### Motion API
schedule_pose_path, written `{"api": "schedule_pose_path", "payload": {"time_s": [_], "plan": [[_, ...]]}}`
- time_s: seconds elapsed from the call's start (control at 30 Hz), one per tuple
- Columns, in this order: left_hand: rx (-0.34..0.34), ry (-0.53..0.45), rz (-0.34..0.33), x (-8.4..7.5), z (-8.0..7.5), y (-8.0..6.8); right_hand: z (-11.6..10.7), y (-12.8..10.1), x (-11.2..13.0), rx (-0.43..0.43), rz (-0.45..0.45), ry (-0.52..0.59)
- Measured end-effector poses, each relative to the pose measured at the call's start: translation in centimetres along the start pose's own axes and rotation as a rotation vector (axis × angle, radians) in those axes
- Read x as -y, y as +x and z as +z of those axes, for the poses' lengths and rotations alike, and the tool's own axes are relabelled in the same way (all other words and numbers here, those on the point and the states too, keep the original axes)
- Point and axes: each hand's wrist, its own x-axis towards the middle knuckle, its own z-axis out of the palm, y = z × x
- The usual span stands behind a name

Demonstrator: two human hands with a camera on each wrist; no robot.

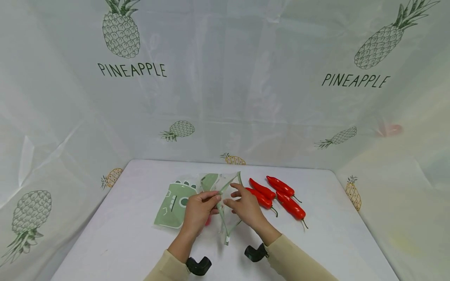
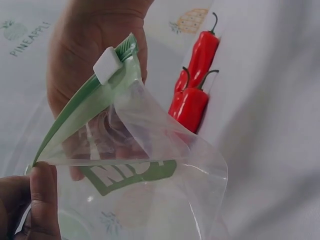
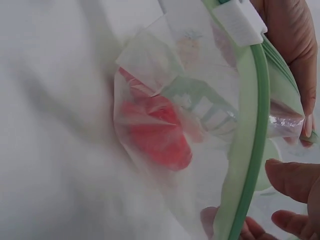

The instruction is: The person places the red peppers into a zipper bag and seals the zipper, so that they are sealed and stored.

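Observation:
A clear zip bag (image 1: pixel 224 224) with a green rim and white slider (image 3: pixel 240 20) stands in the middle, its mouth spread. My left hand (image 1: pixel 197 212) pinches one side of the rim between thumb and fingers. At the mouth, my right hand (image 1: pixel 247 207) has its fingers loosely spread and touching the plastic; its thumb (image 3: pixel 292 181) stands apart from the fingers. A red item (image 3: pixel 157 132) shows blurred through the bag wall. Several red chili peppers (image 1: pixel 290 205) lie on the table right of my right hand, and some appear behind the bag in the left wrist view (image 2: pixel 192 107).
A flat green-printed bag (image 1: pixel 174 207) lies left of my left hand on the white table (image 1: pixel 119 234). A pineapple-print curtain (image 1: pixel 239 78) rises behind the table and along both sides. Black wrist devices (image 1: pixel 199 266) sit under both sleeves.

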Motion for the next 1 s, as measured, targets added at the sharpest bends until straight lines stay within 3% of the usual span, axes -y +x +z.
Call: {"api": "schedule_pose_path", "payload": {"time_s": [0.5, 0.77, 1.0], "plan": [[-0.009, 0.032, -0.002, 0.6, 0.1, 0.0, -1.7, -0.9, -1.9, -0.083, -0.062, 0.106], [-0.003, 0.008, -0.016, 0.9, 0.0, -0.1, -5.1, -1.5, -3.5, -0.163, -0.051, 0.045], [0.015, 0.002, -0.017, 1.3, -0.1, 0.0, -9.6, -1.7, -6.1, -0.212, 0.000, -0.110]]}}
